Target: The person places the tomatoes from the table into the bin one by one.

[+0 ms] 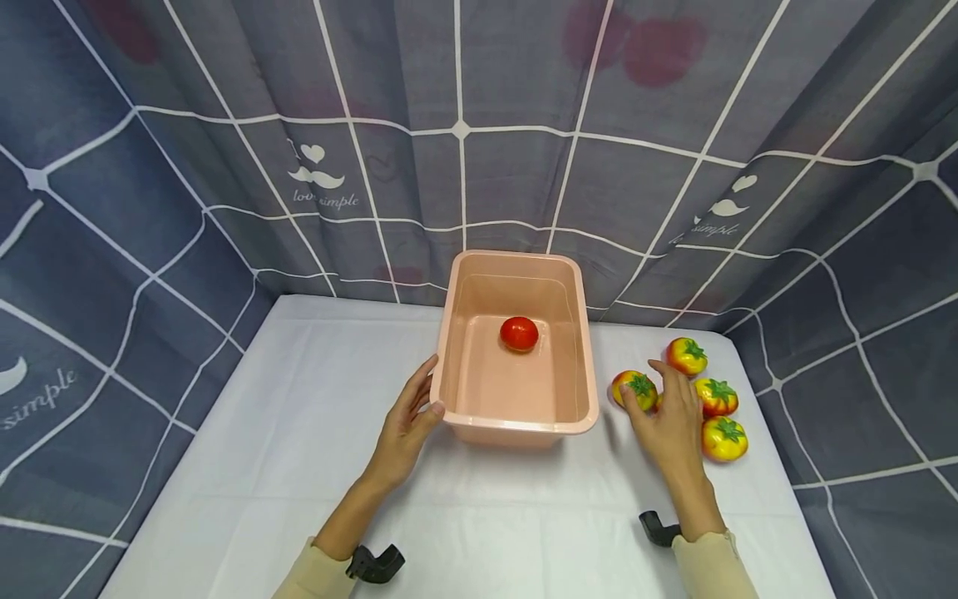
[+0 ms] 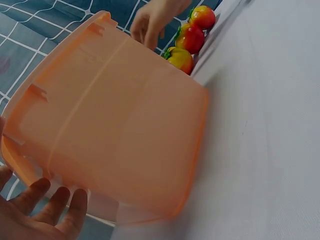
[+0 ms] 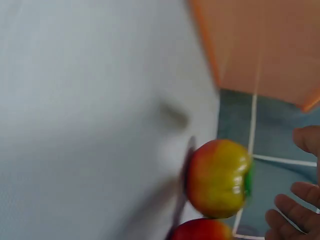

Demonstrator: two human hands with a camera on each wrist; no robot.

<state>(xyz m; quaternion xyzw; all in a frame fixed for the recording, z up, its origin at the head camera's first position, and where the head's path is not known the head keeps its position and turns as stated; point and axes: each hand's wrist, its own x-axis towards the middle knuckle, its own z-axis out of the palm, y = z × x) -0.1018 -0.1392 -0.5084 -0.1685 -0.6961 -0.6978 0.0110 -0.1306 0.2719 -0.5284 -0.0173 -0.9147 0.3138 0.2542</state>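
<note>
In the head view, a pink plastic basin (image 1: 516, 428) stands on the white cloth, with a smooth red tomato-like fruit (image 1: 519, 334) inside. My left hand (image 1: 402, 433) rests against the basin's left rim, its fingers extended along the outer side in the left wrist view. To the right of the basin, my right hand (image 1: 669, 420) hovers over the glossy yellow-and-red tomato-like fruits. One of them, a green-topped fruit (image 1: 634, 389), sits between its spread thumb and fingers. In the right wrist view, the fingers (image 3: 295, 212) stand apart from the nearest fruit (image 3: 220, 178). Another fruit is partly hidden beneath that hand.
More fruits lie right of my right hand: a rear fruit (image 1: 686, 356), a middle fruit (image 1: 716, 397) and a front fruit (image 1: 724, 438). A grey checked curtain (image 1: 419, 175) encloses the back and sides of the white table (image 1: 299, 391).
</note>
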